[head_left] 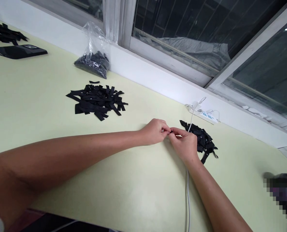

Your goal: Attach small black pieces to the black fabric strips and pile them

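1. A tiny black piece (171,131) is pinched between both hands, near the middle of the table (37,106). Its shape is too small to be told.
2. The piece is gripped by the fingertips of the left hand (155,131), which are closed narrow on it from 9 o'clock.
3. The same piece is held by the right hand (185,144) from 3 o'clock, with the fingers curled in tight. The fingertips of the two hands are touching.
4. A small heap of black pieces (201,138) is seen just beside the right hand, at 3 o'clock.
5. A white cable (188,193) is laid under the right wrist and runs toward 6 o'clock.
6. A white power strip (202,113) is found by the wall at 1 o'clock.
7. A bigger pile of black strips (96,101) is spread well apart at 10 o'clock.
8. A clear bag of black bits (94,59) is leaned on the wall, beyond that pile.
9. A flat black thing (17,51) is seen far off at 10 o'clock.
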Tool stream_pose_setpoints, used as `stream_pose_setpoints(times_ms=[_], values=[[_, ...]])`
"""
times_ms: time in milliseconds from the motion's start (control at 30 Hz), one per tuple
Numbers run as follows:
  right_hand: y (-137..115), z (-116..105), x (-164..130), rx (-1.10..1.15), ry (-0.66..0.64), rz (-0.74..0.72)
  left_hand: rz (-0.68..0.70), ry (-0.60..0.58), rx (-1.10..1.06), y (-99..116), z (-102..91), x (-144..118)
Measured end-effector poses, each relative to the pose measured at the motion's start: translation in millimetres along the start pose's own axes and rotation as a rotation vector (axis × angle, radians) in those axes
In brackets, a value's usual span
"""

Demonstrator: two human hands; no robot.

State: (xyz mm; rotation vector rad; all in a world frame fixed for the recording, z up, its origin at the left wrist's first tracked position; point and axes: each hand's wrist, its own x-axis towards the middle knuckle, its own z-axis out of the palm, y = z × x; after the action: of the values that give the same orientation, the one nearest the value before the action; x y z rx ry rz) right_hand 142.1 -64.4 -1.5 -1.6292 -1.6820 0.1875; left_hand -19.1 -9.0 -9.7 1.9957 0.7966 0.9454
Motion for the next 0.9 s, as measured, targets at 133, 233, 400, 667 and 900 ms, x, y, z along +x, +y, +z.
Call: stream_pose_setpoints(times_ms=[133, 233, 400, 667, 900], values=[[-1, -2, 1, 0.007, 0.02, 0.007, 0.012, -0.023, 0.005, 0, -0.1, -1], [-1, -4, 2, 0.011, 0.009, 0.023, 0.021, -0.032, 0.006, -1, 0.6, 0], [4, -6, 3, 0.03, -0.014, 0.007, -0.071, 0.032, -0.073, -3, -0.1, 2], [7, -10, 5, 0.029, -0.006, -0.014, -0.126, -0.019, -0.196, -4, -2.2, 5], [14, -15, 7, 0.163, -0.094, 0.054, -0.184, 0.0, -0.288, -1, -3.7, 6]])
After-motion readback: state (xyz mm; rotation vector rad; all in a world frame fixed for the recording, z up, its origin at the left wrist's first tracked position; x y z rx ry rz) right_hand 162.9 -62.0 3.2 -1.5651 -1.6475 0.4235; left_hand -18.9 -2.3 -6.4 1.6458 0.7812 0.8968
